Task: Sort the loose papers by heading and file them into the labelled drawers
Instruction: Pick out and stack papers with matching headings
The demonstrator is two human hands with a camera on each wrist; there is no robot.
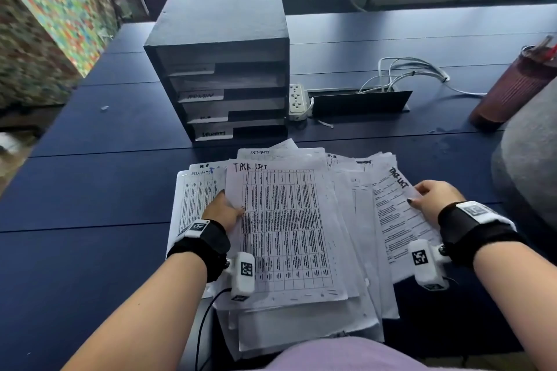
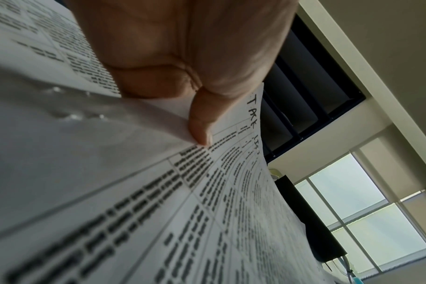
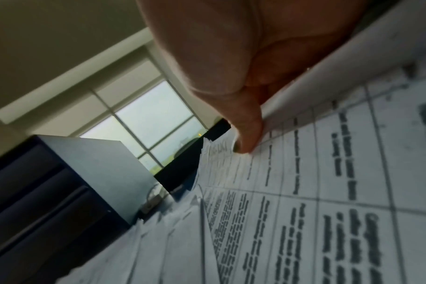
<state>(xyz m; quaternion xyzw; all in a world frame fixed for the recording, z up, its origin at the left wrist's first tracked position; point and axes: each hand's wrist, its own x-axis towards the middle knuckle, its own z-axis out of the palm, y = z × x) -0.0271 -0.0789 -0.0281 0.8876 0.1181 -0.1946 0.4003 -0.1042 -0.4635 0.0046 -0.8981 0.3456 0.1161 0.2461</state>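
Observation:
A loose pile of printed papers point(image 1: 346, 250) lies on the dark blue table point(image 1: 90, 175) in front of me. On top is a table sheet headed "TASK LIST" point(image 1: 283, 220). My left hand point(image 1: 226, 208) pinches its left edge, thumb point(image 2: 200, 123) on top and fingers underneath. My right hand point(image 1: 431, 196) pinches the right edge of a second, turned "TASK LIST" sheet point(image 1: 398, 220), with its thumb point(image 3: 246, 138) on the print. Behind the pile stands the dark drawer unit point(image 1: 217, 39), with labels reading ADMIN point(image 1: 200, 96), H.R point(image 1: 206, 118) and SECURITY point(image 1: 214, 133). Its top label is unreadable.
To the right of the drawers are a white power strip point(image 1: 297, 99), a raised cable-tray lid point(image 1: 358, 102) and white cables point(image 1: 407, 72). A maroon tumbler point(image 1: 512, 90) and a grey cushion-like shape point(image 1: 530, 159) sit at the far right. Chairs stand beyond the table.

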